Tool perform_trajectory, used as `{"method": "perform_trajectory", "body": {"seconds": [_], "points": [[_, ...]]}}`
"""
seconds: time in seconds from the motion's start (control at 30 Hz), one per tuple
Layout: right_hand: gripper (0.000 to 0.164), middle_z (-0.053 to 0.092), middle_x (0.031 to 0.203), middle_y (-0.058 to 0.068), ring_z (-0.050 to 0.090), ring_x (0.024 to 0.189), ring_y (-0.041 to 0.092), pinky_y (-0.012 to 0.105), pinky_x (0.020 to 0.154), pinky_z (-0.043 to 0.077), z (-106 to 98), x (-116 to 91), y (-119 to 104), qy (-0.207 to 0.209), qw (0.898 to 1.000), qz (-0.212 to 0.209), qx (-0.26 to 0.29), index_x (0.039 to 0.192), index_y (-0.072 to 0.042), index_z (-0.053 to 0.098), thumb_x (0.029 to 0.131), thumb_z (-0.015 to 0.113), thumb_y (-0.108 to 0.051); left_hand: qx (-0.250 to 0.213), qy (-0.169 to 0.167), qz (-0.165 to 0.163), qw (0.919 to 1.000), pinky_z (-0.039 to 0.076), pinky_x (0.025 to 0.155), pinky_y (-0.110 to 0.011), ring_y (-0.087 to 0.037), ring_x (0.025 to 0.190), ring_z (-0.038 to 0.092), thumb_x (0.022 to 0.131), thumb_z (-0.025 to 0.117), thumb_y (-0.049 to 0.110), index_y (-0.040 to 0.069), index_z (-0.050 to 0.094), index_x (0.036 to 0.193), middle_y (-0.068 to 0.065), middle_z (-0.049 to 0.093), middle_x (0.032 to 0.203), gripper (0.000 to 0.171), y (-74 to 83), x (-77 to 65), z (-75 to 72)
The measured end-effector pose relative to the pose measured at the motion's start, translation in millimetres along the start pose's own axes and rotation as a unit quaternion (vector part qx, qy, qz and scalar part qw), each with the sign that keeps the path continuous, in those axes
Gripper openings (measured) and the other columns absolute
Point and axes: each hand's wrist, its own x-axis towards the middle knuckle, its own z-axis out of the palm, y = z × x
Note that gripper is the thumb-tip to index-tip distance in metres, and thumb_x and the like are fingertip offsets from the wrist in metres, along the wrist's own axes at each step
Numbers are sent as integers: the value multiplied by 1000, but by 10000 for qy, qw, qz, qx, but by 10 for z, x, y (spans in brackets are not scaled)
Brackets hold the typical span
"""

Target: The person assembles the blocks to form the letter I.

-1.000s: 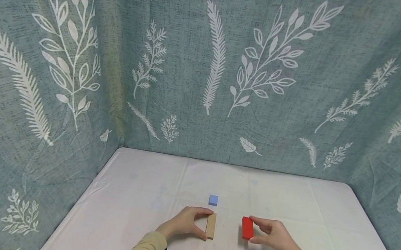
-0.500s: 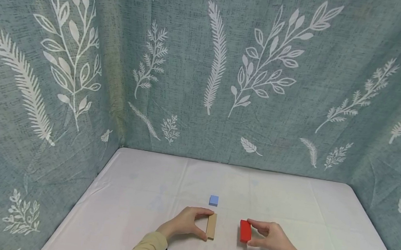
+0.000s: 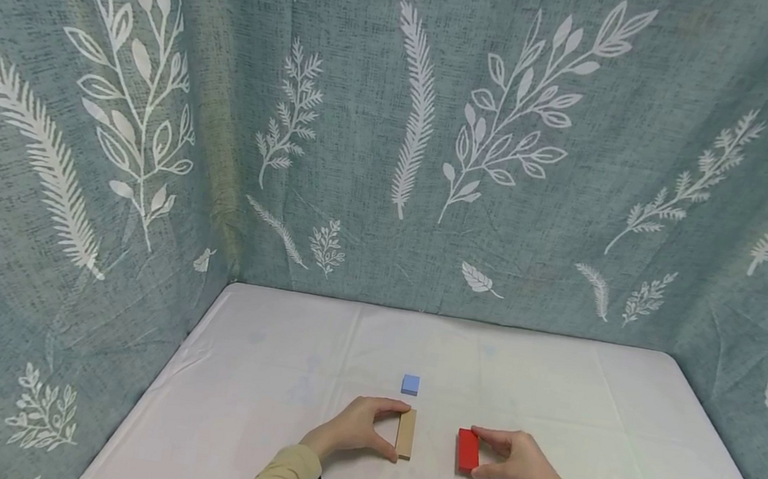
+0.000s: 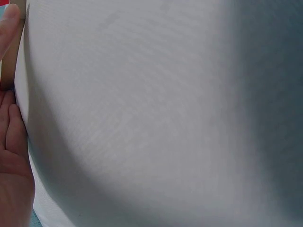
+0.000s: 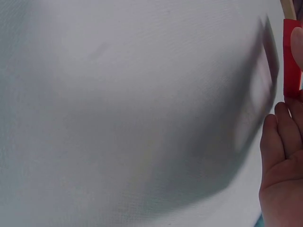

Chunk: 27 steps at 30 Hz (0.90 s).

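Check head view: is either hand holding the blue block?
No, the left hand grips the tan block and the right hand the red block, while the blue block lies apart.

We see blue-green fabric [image 3: 357,164] hung like walls behind the table [image 3: 266,321] and along its left and right sides, printed with white leafy sprigs and feathery fronds [image 3: 417,116]. Near the back left corner we notice a vertical fold [image 3: 234,109] with a yellowish tint. A pale cloth [image 3: 539,378] with faint straight creases covers the tabletop, whose far corners are rounded, and we find the light soft across it
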Motion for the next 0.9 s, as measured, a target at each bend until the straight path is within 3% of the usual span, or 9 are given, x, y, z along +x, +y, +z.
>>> {"method": "perform_trajectory", "body": {"seconds": [0.2,0.9], "points": [[69,62,125,19,56,118,39,42,95,53,23,-1,28,19,9998,-82,-195,124,-1,61,67,84,-33,-49,-3,-463,9989,42,111,-28,-27,128,51,64,87,18,6,58,128,-9,59,133,72,-28,29,42],[69,66,122,13,58,117,36,42,96,52,69,-32,38,145,9981,-255,-547,122,-5,64,65,85,-36,19,17,-491,9988,42,110,-27,-26,128,52,63,88,17,7,58,128,-8,59,133,72,-24,36,42]]}}
